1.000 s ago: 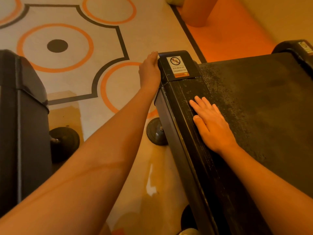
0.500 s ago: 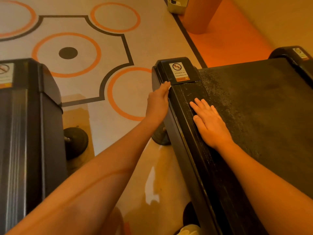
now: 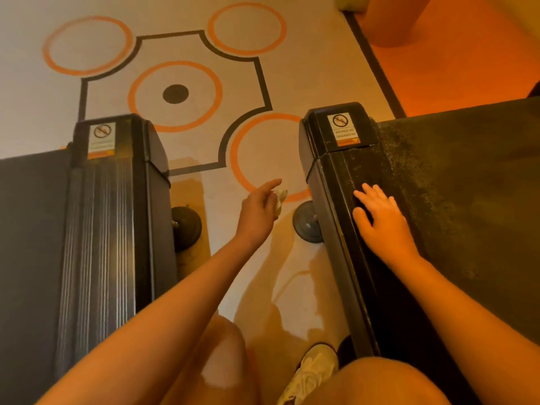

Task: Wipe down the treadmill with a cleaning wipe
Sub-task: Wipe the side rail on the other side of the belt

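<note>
Black, gritty treadmill rail (image 3: 355, 168) bears the flat, spread right hand (image 3: 382, 219); left hand (image 3: 258, 210) grips a crumpled wipe (image 3: 281, 199) (pale).

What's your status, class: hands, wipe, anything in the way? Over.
Left hand holds crumpled wipe over the floor, off the treadmill. Right hand flat on its side rail. Nothing between wipe and rail.
</note>
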`<control>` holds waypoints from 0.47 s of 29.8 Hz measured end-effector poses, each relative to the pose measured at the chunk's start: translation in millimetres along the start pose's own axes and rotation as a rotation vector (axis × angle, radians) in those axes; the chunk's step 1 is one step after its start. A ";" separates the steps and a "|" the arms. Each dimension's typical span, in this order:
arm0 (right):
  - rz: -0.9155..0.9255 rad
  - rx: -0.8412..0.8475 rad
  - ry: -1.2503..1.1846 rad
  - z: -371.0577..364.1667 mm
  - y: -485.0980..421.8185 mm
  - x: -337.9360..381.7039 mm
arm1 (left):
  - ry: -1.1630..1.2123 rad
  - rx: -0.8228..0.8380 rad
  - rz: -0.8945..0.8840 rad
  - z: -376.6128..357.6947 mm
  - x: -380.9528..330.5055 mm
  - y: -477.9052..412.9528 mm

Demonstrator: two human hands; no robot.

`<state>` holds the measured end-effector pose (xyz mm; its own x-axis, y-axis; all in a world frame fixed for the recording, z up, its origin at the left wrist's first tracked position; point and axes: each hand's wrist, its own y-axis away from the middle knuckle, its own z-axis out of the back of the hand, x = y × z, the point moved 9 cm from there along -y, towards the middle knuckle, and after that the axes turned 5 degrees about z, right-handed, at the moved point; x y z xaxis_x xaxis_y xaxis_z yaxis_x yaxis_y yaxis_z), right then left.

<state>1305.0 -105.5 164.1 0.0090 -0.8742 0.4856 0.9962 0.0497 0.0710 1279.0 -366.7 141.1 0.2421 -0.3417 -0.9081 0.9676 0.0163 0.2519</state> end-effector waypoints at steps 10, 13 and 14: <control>-0.186 0.159 -0.467 10.4 93.0 94.4 | 0.005 0.006 0.212 66.0 -27.2 94.2; -0.251 0.175 -0.501 32.0 102.2 100.1 | 0.031 -0.007 0.217 84.7 -58.7 116.4; -0.286 0.190 -0.514 39.4 104.7 101.2 | 0.036 -0.001 0.225 90.2 -71.3 123.6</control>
<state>1406.9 -169.7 255.0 -0.3460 -0.5233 0.7788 0.9199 -0.0259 0.3913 1374.9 -425.0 267.2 0.4539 -0.2954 -0.8407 0.8892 0.0894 0.4487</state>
